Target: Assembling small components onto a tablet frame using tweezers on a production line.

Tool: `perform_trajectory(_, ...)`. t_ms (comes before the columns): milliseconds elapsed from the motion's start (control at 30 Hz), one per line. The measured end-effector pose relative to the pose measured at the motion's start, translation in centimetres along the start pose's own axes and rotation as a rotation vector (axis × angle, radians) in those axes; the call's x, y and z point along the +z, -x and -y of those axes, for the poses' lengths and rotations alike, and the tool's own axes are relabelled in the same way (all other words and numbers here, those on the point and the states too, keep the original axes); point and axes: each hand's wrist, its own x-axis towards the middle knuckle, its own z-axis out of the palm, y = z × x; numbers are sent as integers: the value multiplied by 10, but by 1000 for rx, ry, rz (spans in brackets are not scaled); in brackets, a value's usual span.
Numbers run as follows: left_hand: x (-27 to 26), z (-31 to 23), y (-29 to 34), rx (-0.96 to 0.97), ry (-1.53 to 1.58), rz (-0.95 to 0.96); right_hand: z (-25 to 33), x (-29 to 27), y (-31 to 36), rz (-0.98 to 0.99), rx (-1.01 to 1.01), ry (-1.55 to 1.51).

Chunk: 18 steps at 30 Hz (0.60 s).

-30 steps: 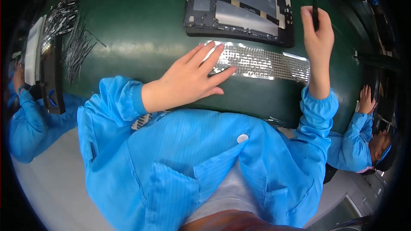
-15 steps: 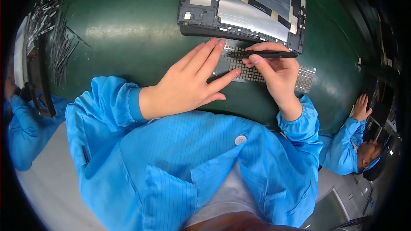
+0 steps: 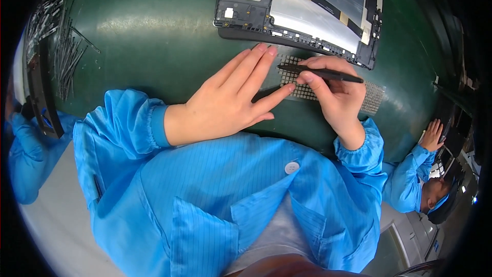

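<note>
My left hand [image 3: 225,92] rests flat with its fingers stretched out, fingertips on the left end of a clear sheet with rows of small square pads [image 3: 373,98]. My right hand [image 3: 341,95] pinches a pair of black tweezers [image 3: 333,74]. The tips of the tweezers point left and lie over the upper left part of the pads, close to my left fingers. Whether the tips hold a pad is too small to tell. Just beyond both hands lies a dark device frame [image 3: 245,14] with silver panels and a black strip across it.
A pile of thin dark strips [image 3: 66,61] lies at the far left of the green table [image 3: 154,31], beside a dark-edged tray [image 3: 40,92]. Another person's blue sleeve [image 3: 36,149] shows at left. At right, a person's hand [image 3: 432,136] rests at the table edge.
The tweezers have tilted, their handle end lower, and their prongs look closer together over the pads. My left hand stays flat on the sheet. The whole view has shifted slightly.
</note>
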Motion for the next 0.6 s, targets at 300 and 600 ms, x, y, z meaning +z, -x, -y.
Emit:
perform_trajectory(300,-2,-2,4,-11,-16,-6,14,-1,-15,-33,-211,-148)
perform_trajectory(600,0,0,5,-1,-31,-59,7,3,-37,-76,-293,-64)
